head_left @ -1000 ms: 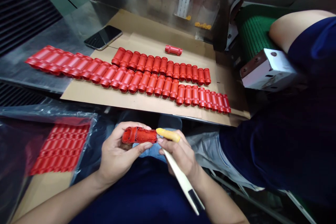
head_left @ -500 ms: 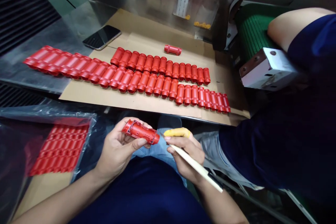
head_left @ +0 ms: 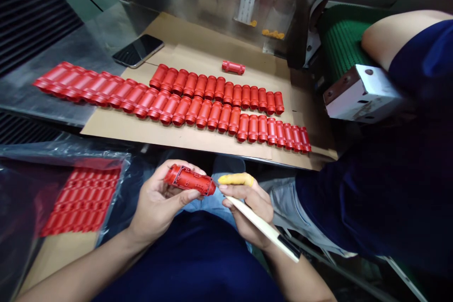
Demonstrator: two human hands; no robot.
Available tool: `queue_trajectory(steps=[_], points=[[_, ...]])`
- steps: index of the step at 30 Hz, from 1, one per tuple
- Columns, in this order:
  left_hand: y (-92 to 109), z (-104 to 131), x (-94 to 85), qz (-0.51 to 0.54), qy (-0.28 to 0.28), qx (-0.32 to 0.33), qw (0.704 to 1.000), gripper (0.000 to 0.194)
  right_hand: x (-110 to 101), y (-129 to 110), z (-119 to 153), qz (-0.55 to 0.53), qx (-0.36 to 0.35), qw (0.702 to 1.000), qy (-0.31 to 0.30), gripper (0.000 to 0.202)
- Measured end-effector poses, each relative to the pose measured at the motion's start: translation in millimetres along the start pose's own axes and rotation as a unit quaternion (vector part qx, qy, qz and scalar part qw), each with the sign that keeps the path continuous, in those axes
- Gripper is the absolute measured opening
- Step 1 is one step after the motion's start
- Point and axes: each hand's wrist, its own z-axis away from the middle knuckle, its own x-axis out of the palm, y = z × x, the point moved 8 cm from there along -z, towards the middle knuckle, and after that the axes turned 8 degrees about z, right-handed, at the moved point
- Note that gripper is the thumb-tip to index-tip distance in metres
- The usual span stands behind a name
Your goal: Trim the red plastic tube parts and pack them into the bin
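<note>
Sitting in the left hand (head_left: 154, 200) above the person's lap, the tube (head_left: 191, 180) is gripped between thumb and fingers, its patterned, dark-edged face up and its narrower end tipped down toward the right. It looks like thin moulded plastic: probably light and stiff, a little slick, with edges that could nick or crack if pressed hard. The wider end and the side walls seem the best place to hold, leaving the narrow end free.

The right hand (head_left: 249, 203) grasps a tool (head_left: 260, 224) by its pale handle, a yellow cover (head_left: 235, 179) on one finger. The tool's tip is just beside the narrow end; whether it touches I cannot tell.

Against the frame a second ago, the tube has turned from showing its hollow wide end to showing its patterned face, and the handle slants more sideways. Against half a second ago, the right hand is slightly closer to the tube.

Beyond, the rows (head_left: 203, 113) of tubes, a lone tube (head_left: 233, 67) and the phone (head_left: 138, 50) lie unmoved.
</note>
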Motion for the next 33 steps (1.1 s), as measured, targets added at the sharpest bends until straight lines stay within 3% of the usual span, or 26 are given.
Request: queue_trajectory(steps=[4,7,10,12,14,16,17,19,22,25,33], points=[[-2,-1,1.3,0.005,-0.012,0.000,1.000,0.042,5,5,-1,0.002,-0.010,0.999,-0.046,0.021],[-6,-4,5.2,0.043,-0.009,-0.031,0.999,0.039,11,4,2,0.067,-0.063,0.991,-0.094,0.033],[-10,-7,10.7,0.085,-0.002,-0.083,0.993,0.036,17,9,7,0.103,-0.051,0.987,-0.112,0.043],[-11,-7,14.3,0.098,-0.001,-0.109,0.989,0.039,13,12,9,0.093,-0.033,0.993,-0.065,0.040],[-9,-7,16.4,0.102,0.000,-0.111,0.988,0.043,0,15,10,0.068,-0.010,0.997,0.039,0.032],[-6,-7,17.2,0.102,0.003,-0.100,0.990,0.048,-13,23,13,0.031,0.042,0.991,0.125,0.022],[-6,-6,17.2,0.100,0.004,-0.094,0.991,0.051,-15,28,14,0.013,0.069,0.988,0.138,0.018],[-5,-6,16.8,0.093,0.003,-0.080,0.993,0.054,-11,31,12,-0.013,0.096,0.990,0.104,0.016],[-4,-6,16.6,0.079,-0.010,-0.056,0.995,0.056,-4,17,9,-0.015,0.040,0.998,0.042,0.019],[-3,-6,17.7,0.072,-0.028,-0.043,0.996,0.055,-2,4,9,-0.003,-0.010,1.000,0.027,0.027],[-1,-4,16.6,0.069,-0.032,-0.035,0.997,0.054,3,5,6,-0.005,-0.023,1.000,-0.002,0.025]])
